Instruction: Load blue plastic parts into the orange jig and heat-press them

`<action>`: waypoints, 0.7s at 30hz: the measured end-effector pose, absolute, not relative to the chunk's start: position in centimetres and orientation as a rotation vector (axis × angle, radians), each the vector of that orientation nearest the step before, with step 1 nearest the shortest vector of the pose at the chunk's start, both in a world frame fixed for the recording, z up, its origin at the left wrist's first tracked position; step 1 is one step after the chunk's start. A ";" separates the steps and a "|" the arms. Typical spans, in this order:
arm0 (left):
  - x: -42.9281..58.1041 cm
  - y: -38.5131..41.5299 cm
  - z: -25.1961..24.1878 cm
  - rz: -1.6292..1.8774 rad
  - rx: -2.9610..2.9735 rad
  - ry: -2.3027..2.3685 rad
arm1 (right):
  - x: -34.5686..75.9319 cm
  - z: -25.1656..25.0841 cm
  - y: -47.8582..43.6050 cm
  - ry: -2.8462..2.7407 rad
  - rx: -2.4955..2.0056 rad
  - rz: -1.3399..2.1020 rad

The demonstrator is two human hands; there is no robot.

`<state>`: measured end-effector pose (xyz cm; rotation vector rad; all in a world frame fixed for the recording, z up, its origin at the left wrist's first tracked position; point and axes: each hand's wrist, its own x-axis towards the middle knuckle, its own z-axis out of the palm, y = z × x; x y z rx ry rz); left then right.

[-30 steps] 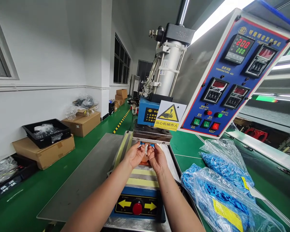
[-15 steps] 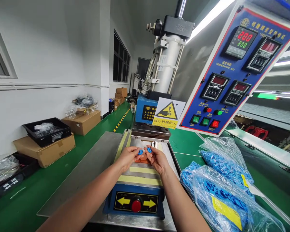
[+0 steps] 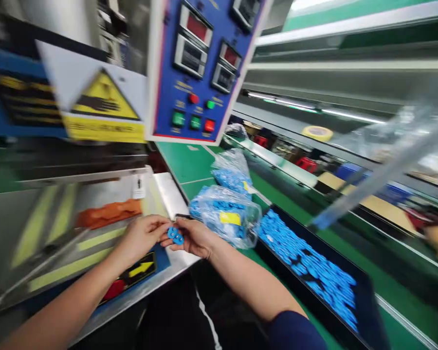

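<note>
My left hand [image 3: 143, 236] and my right hand [image 3: 194, 237] meet over the front right corner of the press table [image 3: 168, 194]. Together they pinch small blue plastic parts [image 3: 175, 236] between their fingertips. An orange fixture pad [image 3: 109, 213] lies on the table just behind my left hand. Below my left forearm sits the press's front panel with a yellow arrow [image 3: 140, 269] and a red button [image 3: 113, 290]. The view is smeared by motion on the left.
Two clear bags of blue parts [image 3: 228, 214] lie right of my hands. A long black tray [image 3: 365, 311] with several blue parts runs along the green bench. The blue control panel [image 3: 200, 68] and a yellow warning sign [image 3: 102, 104] hang above.
My view has swung right and down. Both hands have pulled back from under the press head to the table's front right corner, still holding the blue parts together.
</note>
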<state>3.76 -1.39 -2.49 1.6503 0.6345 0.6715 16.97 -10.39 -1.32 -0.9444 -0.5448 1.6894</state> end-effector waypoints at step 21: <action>7.3 -8.1 -6.9 0.182 1.870 0.431 | 38.9 -1.4 -45.5 -0.110 -2.195 0.534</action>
